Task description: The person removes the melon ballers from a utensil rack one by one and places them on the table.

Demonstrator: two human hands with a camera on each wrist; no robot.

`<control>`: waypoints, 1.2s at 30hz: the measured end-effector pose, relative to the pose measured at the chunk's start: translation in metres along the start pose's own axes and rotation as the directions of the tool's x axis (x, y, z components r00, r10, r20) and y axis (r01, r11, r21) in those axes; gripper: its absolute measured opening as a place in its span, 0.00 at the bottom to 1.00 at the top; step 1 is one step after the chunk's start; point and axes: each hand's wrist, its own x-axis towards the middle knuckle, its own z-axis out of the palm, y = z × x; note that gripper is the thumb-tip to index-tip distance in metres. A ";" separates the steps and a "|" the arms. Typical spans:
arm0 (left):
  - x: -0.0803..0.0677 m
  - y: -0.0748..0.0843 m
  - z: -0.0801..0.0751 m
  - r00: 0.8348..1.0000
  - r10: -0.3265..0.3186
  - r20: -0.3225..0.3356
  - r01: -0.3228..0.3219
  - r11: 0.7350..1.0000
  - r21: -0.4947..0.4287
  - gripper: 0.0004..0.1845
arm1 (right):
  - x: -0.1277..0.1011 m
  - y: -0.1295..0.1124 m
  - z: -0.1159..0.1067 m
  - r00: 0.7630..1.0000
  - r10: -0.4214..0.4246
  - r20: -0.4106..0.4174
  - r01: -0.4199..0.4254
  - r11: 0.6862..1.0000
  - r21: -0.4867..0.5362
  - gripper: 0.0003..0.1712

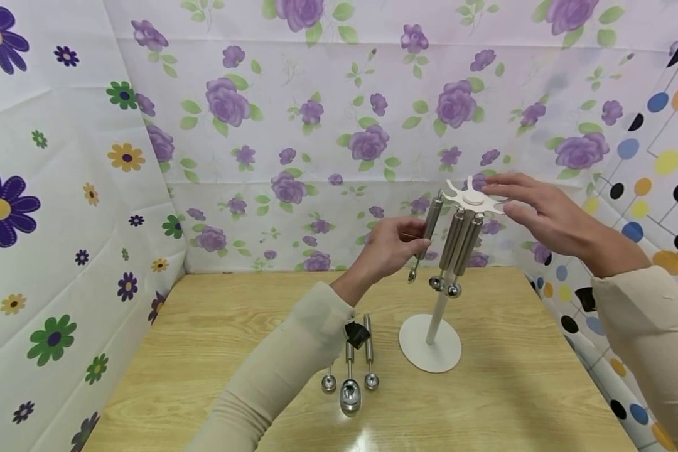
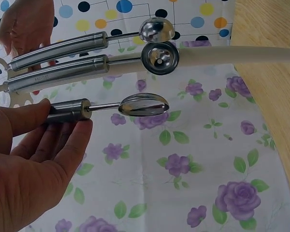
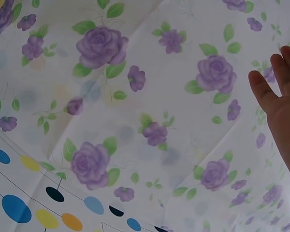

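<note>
Left hand holds a steel scoop at the white rack; right hand lies flat on the rack top.

I see the left hand pinching the handle of a steel scoop that hangs at the slotted rack. The right hand, fingers straight, touches the rack's top disc. The left wrist view alone shows the scoop's oval bowl and two hung scoops beside it. Three more scoops lie on the table.

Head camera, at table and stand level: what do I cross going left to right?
Left sleeve → three loose scoops on the table → left hand gripping a hanging scoop's handle → white stand → right hand at the stand's top disc.
</note>
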 end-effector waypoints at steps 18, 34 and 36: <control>-0.017 -0.037 -0.011 0.999 -0.029 -0.039 0.029 1.000 0.000 0.13 | -0.002 0.005 0.002 0.997 -0.078 -0.018 0.078 0.997 0.009 0.26; -0.027 -0.061 -0.020 0.992 -0.068 -0.105 0.067 0.998 -0.004 0.15 | -0.002 0.004 0.002 0.998 -0.064 -0.020 0.065 0.998 0.010 0.25; -0.028 -0.065 -0.022 0.991 -0.073 -0.115 0.072 0.997 -0.005 0.14 | -0.002 0.004 0.002 0.998 -0.062 -0.021 0.062 0.998 0.011 0.25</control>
